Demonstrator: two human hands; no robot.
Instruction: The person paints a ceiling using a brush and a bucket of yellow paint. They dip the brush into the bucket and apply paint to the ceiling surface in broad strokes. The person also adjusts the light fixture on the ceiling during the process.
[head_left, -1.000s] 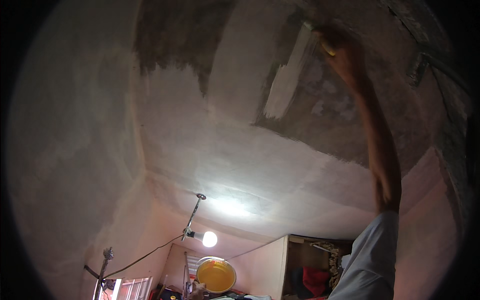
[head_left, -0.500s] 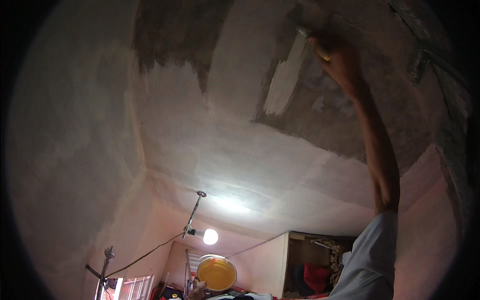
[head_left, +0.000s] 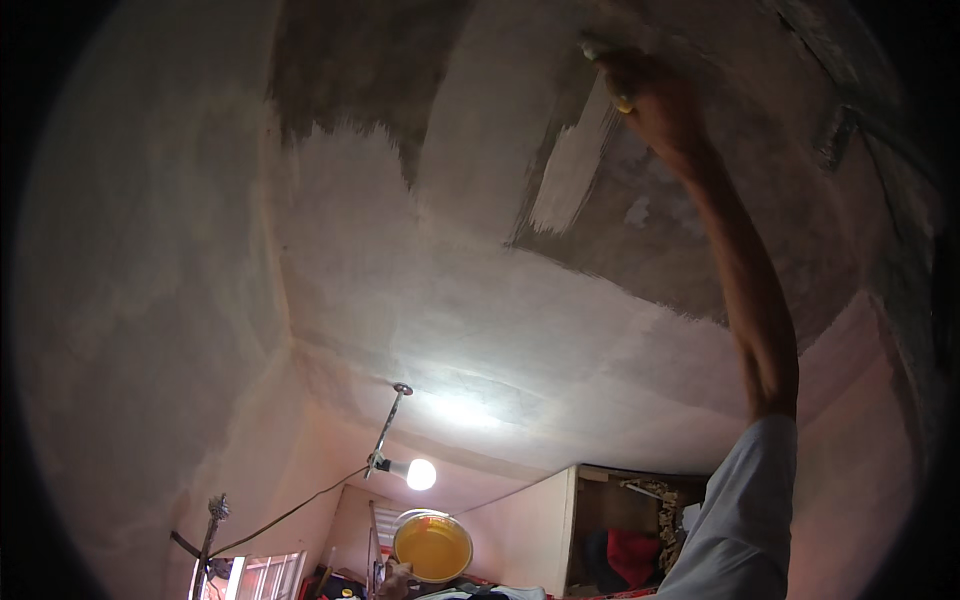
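Note:
Raised to the ceiling, my right hand grips a paintbrush by its yellow handle. The brush's pale tip is against the ceiling, and the fingers partly hide it. A light brushed strip runs below the hand, inside a darker patch of ceiling. Low in the view, my left hand is closed at the edge of a round container, yellow-orange inside. The left forearm is out of sight.
A lit bulb hangs from a rod on the ceiling, its cord running left. An open cupboard holds dark and red cloth items. A barred window is at the lower left. Another dark ceiling patch lies further left.
My right hand and the brush have shifted a little left, and the brush tip slightly upward. My left hand and the container have hardly moved.

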